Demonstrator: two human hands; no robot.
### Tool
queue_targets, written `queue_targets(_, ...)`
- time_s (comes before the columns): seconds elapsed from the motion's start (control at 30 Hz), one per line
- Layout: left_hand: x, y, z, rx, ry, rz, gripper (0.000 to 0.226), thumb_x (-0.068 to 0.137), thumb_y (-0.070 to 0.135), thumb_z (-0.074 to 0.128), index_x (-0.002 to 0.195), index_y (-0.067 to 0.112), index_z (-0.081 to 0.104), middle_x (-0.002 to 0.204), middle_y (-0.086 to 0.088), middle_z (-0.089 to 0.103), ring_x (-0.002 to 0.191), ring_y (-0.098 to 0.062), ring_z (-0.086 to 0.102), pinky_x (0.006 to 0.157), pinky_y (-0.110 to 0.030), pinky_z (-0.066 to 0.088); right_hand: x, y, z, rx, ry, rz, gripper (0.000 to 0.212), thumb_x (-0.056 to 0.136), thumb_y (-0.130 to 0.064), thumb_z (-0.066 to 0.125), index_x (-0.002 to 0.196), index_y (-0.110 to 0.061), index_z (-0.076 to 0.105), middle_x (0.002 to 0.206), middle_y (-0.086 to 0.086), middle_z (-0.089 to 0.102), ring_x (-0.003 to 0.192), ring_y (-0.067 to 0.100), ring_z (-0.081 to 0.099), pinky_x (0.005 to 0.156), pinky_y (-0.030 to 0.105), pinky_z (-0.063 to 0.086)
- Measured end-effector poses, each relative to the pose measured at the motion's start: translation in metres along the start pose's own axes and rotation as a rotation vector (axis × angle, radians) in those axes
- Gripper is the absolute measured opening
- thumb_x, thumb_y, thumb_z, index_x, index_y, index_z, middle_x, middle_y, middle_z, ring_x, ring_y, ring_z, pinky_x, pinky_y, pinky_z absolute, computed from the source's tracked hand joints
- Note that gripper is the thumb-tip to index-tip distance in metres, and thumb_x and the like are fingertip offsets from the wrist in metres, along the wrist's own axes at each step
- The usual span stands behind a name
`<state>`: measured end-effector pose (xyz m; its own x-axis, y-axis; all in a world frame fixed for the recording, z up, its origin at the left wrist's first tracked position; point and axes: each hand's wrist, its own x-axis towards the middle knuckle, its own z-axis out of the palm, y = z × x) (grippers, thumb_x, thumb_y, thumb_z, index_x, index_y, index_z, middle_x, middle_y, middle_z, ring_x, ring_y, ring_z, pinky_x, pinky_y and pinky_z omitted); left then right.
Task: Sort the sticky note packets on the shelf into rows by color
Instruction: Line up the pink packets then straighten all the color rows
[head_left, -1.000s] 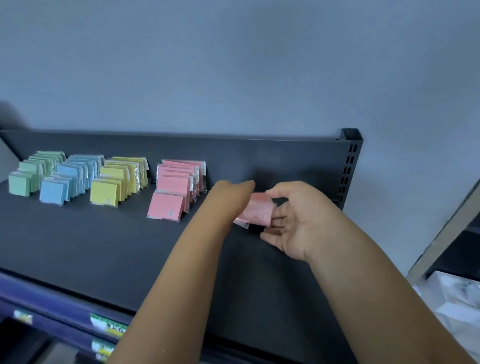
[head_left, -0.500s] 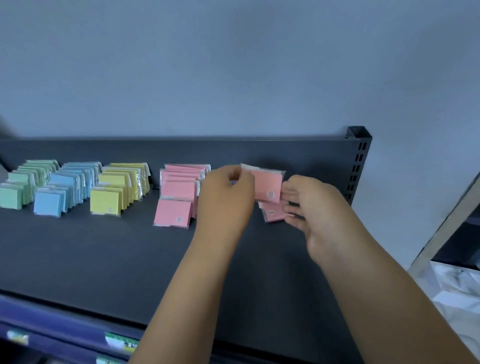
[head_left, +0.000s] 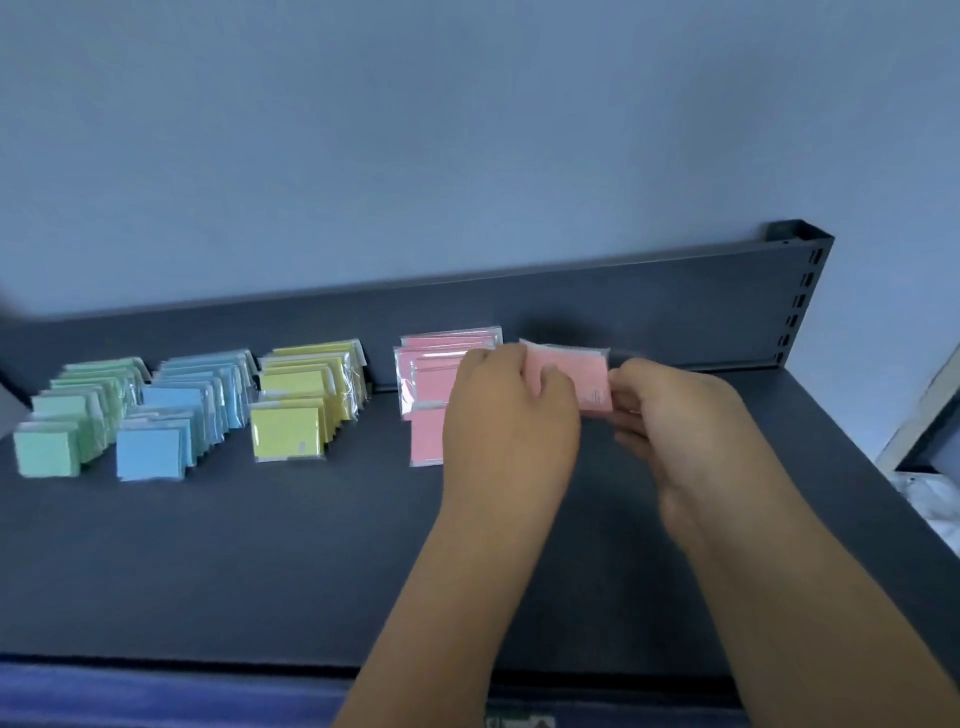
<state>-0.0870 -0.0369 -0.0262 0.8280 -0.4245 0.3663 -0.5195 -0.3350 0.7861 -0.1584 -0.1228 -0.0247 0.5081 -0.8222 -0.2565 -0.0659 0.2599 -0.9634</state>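
On the dark shelf stand four rows of sticky note packets: green, blue, yellow and pink. To the right of the pink row I hold a pink packet upright between both hands, near the shelf's back wall. My left hand grips its left edge with curled fingers and covers part of the pink row. My right hand pinches its right edge. Whether a second packet sits behind the fingers is hidden.
The shelf's back wall ends in a perforated upright post at the right. A purple front rail with a price label runs along the near edge. White wrapped goods lie lower right, beyond the shelf.
The view has shifted, so the rows now sit further right in the picture. Both hands keep hold of the pink packet, now held upright near the back wall; the lower second packet is no longer visible.
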Motion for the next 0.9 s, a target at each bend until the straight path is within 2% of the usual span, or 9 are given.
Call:
queue_targets(0.07,0.0,-0.005,-0.006,-0.014,-0.005,-0.021,0.024,0.09,0.022,0.049,0.079,0.003,0.058,0.08,-0.014,0.06,0.064,-0.02,0.046,0.057,-0.036,0.036,0.0,0.0,0.002,0.038,0.07,-0.024,0.044,0.073,-0.02,0.064,0.108,0.006,0.067,0.108,0.026,0.071,0.08,0.026,0.06,0.086,0.055,0.055)
queue_targets(0.13,0.0,-0.004,-0.012,-0.05,-0.016,-0.048,0.025,0.091,0.022,0.051,0.089,0.002,0.066,0.088,-0.015,0.067,0.072,-0.028,0.055,0.062,-0.045,0.046,0.003,0.003,0.002,0.033,0.108,-0.074,0.029,0.076,-0.012,0.066,0.095,0.009,0.067,0.083,0.022,0.066,0.072,0.021,0.045,0.067,0.037,0.043)
queue_targets(0.2,0.001,0.0,-0.016,-0.092,-0.015,-0.066,0.024,0.093,0.022,0.053,0.094,0.003,0.068,0.091,-0.012,0.069,0.083,-0.028,0.061,0.071,-0.045,0.051,0.007,0.006,0.002,-0.006,0.134,-0.144,0.003,0.078,-0.007,0.072,0.08,-0.004,0.072,0.074,0.001,0.065,0.059,0.016,0.051,0.058,0.02,0.042)
queue_targets(0.3,0.003,0.002,-0.024,-0.146,-0.007,-0.113,0.022,0.094,0.024,0.054,0.097,0.009,0.069,0.094,-0.004,0.071,0.085,-0.02,0.062,0.077,-0.042,0.053,0.009,0.007,0.005,-0.065,0.13,-0.235,0.018,0.078,-0.001,0.078,0.086,-0.017,0.079,0.082,-0.005,0.075,0.055,-0.007,0.064,0.045,0.004,0.04)
queue_targets(0.4,0.005,-0.004,-0.033,-0.169,-0.02,-0.145,0.015,0.095,0.025,0.056,0.093,0.017,0.068,0.096,0.002,0.07,0.091,-0.011,0.058,0.078,-0.036,0.053,0.01,0.009,0.014,-0.145,0.142,-0.252,0.021,0.076,0.001,0.079,0.084,-0.018,0.079,0.083,-0.002,0.078,0.07,0.007,0.07,0.055,0.014,0.047)
queue_targets(0.57,0.006,-0.032,-0.05,-0.169,-0.134,-0.212,0.01,0.092,0.03,0.057,0.085,0.026,0.062,0.091,0.005,0.069,0.083,-0.018,0.067,0.076,-0.038,0.056,0.004,0.025,0.04,-0.261,0.128,-0.236,0.012,0.076,-0.003,0.072,0.072,-0.014,0.077,0.063,-0.004,0.073,0.066,0.02,0.065,0.065,0.037,0.056)
queue_targets(0.67,0.012,-0.056,-0.067,-0.095,-0.221,-0.197,0.01,0.093,0.033,0.058,0.085,0.028,0.055,0.093,0.012,0.059,0.079,-0.002,0.056,0.069,-0.017,0.043,-0.005,0.033,0.067,-0.323,0.085,-0.206,0.021,0.07,-0.015,0.063,0.067,0.005,0.059,0.059,0.005,0.048,0.061,0.019,0.04,0.06,0.036,0.039)
queue_targets(0.73,0.015,-0.072,-0.079,-0.074,-0.283,-0.199,0.02,0.094,0.033,0.059,0.077,0.031,0.05,0.087,0.015,0.055,0.073,0.005,0.051,0.061,-0.01,0.035,-0.012,0.038,0.084,-0.383,0.101,-0.2,0.028,0.072,-0.02,0.062,0.058,-0.002,0.045,0.06,0.006,0.038,0.061,0.017,0.033,0.06,0.034,0.031)
queue_targets(0.9,0.021,-0.103,-0.101,-0.169,-0.478,-0.284,0.023,0.093,0.027,0.063,0.072,0.029,0.054,0.077,0.01,0.058,0.066,-0.002,0.05,0.063,-0.021,0.042,-0.032,0.051,0.117,-0.493,0.173,-0.137,0.044,0.08,-0.025,0.063,0.054,-0.021,0.028,0.044,-0.008,0.023,0.052,0.019,0.026,0.052,0.03,0.023)
